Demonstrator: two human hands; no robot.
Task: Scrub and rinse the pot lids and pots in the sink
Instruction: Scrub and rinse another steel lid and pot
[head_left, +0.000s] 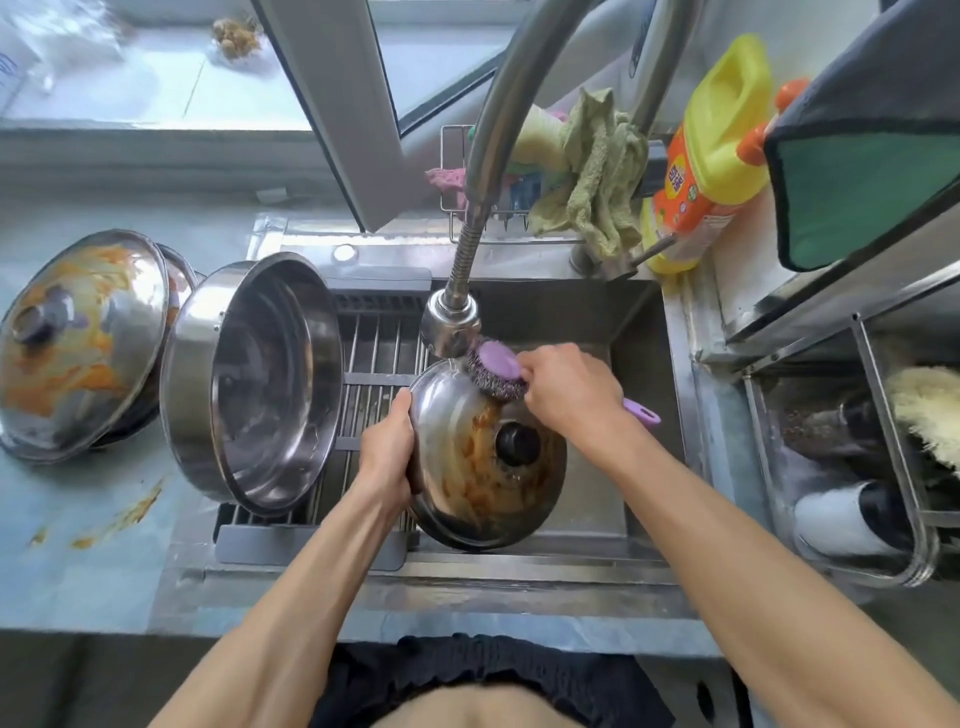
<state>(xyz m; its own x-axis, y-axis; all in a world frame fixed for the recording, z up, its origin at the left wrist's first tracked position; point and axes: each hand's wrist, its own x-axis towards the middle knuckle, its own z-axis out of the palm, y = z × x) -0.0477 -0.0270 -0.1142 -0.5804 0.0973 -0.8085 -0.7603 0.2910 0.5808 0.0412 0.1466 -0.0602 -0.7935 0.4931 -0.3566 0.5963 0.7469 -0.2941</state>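
At the centre of the frame, over the steel sink (644, 332), the round stainless-steel pot lid with a black knob (485, 457) is tilted up under the faucet spray head (450, 328); orange-brown sauce streaks cover its middle, while its upper rim looks cleaner, so I judge its scrubbing only partly done and its rinse still to come. The left hand (387, 457) has its grip curled round the lid's left edge; the right hand (569, 392) has its grip wrapped round the purple-handled steel-wool scrubber (496, 371), whose wool touches the lid's top edge. Left of centre, a large stainless-steel pot (254, 384) leans on the drying rack (374, 364) and looks clean inside. At the far left, on the worktop (78, 545), a second sauce-smeared steel lid (78, 343) waits untouched on something partly hidden. Count: two lids, one clearly visible pot, one scrubber.
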